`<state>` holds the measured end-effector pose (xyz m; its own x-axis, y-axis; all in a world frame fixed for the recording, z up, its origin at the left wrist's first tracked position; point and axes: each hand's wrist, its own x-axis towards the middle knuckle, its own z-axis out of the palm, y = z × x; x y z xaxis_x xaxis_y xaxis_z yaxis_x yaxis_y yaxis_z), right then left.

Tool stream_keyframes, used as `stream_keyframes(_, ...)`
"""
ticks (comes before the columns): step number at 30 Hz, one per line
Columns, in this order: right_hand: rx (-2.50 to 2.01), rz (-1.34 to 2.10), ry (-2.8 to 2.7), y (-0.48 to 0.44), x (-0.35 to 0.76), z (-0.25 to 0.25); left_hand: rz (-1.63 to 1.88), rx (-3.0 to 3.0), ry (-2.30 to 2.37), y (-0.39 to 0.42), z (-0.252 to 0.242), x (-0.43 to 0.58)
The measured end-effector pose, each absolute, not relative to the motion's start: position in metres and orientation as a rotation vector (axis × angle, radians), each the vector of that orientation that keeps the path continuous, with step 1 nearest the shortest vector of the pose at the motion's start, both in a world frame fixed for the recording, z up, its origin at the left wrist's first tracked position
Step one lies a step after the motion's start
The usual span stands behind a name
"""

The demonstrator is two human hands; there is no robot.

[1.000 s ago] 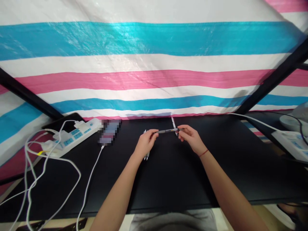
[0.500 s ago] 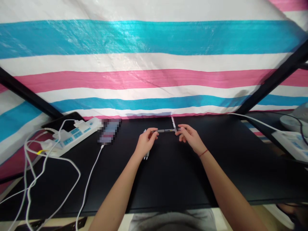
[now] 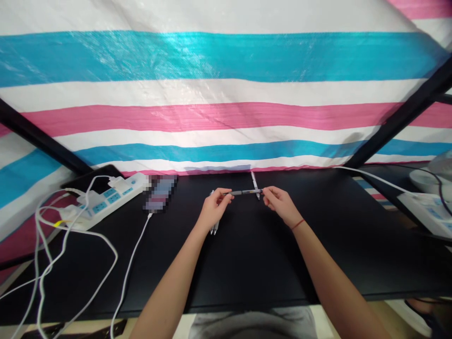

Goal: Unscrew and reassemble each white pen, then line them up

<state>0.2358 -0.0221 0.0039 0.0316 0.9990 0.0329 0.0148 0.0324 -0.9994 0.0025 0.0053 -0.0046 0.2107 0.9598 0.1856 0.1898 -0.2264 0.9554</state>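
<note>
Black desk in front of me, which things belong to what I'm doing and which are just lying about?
Belongs to the job:
dark pen, held between left hand and right hand
probably also the white pen beyond it and the pens partly behind the left hand

Just lying about, it seems:
left power strip
pixelated device
right power strip

Your left forearm (image 3: 173, 275) and right forearm (image 3: 326, 268) are bare, reaching forward from the bottom edge of the view and slanting inward. Your left hand (image 3: 212, 208) bends toward the right, its thumb and index finger brought together in a pinch. Your right hand (image 3: 279, 203) faces it, thumb and fingertips gathered and pointing left, the other fingers curled. Both hands sit nearly level, well apart, with a gap between their fingertips.
</note>
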Motion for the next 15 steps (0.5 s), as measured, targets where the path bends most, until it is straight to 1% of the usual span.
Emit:
stream_keyframes(3,-1.150,1.196,-1.183,-0.0221,0.2371,0.0044,1.106,1.608,1.112,0.0054,-0.0049,0.0020)
stream_keyframes(9,-1.244,1.174,-1.241,-0.0207,0.2382,0.0014,1.112,1.603,1.092,0.0065,-0.0062,0.0015)
stream_keyframes(15,-1.153,1.206,-1.185,-0.0217,0.2382,0.0028,1.125,1.582,1.084,0.0082,-0.0083,0.0006)
